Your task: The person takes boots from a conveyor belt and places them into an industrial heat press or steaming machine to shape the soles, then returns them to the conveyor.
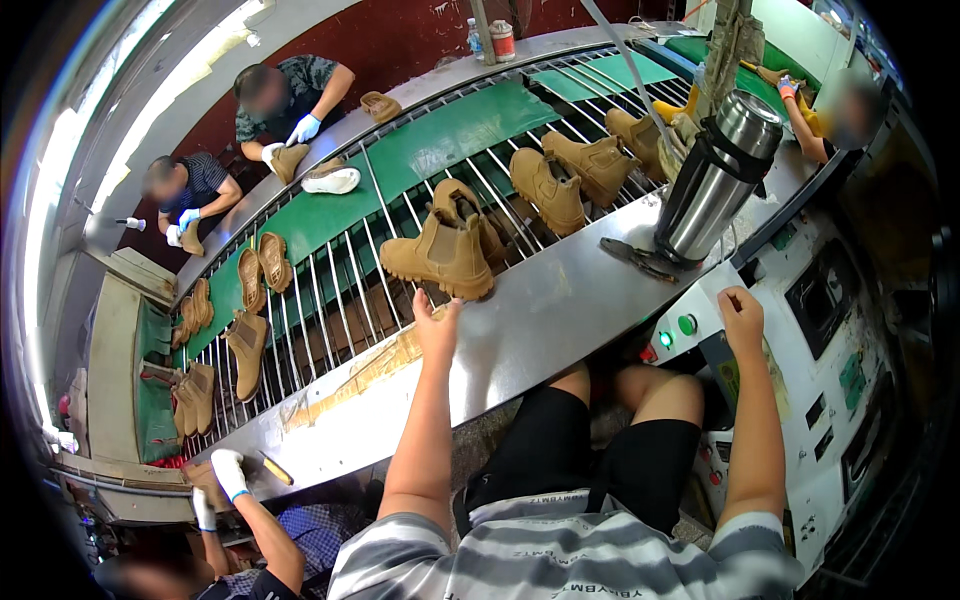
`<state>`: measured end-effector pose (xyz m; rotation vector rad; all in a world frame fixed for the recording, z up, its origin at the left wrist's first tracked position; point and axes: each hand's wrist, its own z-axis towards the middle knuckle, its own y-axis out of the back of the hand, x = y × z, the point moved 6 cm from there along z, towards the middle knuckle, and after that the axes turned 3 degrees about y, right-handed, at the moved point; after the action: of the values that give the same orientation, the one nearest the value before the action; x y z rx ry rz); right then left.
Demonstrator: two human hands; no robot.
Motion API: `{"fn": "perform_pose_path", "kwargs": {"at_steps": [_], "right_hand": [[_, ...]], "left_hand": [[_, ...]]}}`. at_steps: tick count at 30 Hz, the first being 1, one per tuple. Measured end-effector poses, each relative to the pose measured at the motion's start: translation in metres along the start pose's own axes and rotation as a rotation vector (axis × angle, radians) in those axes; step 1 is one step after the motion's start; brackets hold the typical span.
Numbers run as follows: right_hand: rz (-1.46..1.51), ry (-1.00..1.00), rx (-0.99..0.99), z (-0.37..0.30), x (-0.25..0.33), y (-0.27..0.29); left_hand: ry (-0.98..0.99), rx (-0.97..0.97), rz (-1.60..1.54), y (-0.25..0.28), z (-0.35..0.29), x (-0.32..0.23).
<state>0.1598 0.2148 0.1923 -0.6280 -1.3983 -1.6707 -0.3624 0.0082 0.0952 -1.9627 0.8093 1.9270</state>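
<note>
My left hand (437, 324) is at the near edge of the roller rack, right under the sole of a tan ankle boot (440, 252). Its thumb and fingers are apart, with the tips at or against the sole; it does not wrap round the boot. Close behind that boot stands a second tan boot (480, 220), partly hidden. My right hand (741, 318) is curled closed in the air beside a white control panel (700, 318), and nothing shows in it. More tan boots (548, 188) stand on the rollers to the right.
A steel flask (722, 180) and dark pliers (638, 258) are on the metal ledge (540, 310). Green sheets (440, 140) cover part of the rollers (345, 290). Boots (247, 350) and footwear parts (262, 270) lie leftward. Several co-workers, some gloved, handle footwear around the line.
</note>
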Motion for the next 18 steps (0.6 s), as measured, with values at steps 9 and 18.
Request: {"fn": "perform_pose_path", "kwargs": {"at_steps": [9, 18], "right_hand": [[0.052, -0.001, -0.003, 0.002, 0.006, 0.002], [0.087, 0.004, -0.008, 0.002, 0.005, 0.000]], "left_hand": [[0.075, -0.441, 0.453, -0.073, 0.030, -0.025], [0.003, -0.335, 0.258, -0.054, 0.057, -0.014]]}}
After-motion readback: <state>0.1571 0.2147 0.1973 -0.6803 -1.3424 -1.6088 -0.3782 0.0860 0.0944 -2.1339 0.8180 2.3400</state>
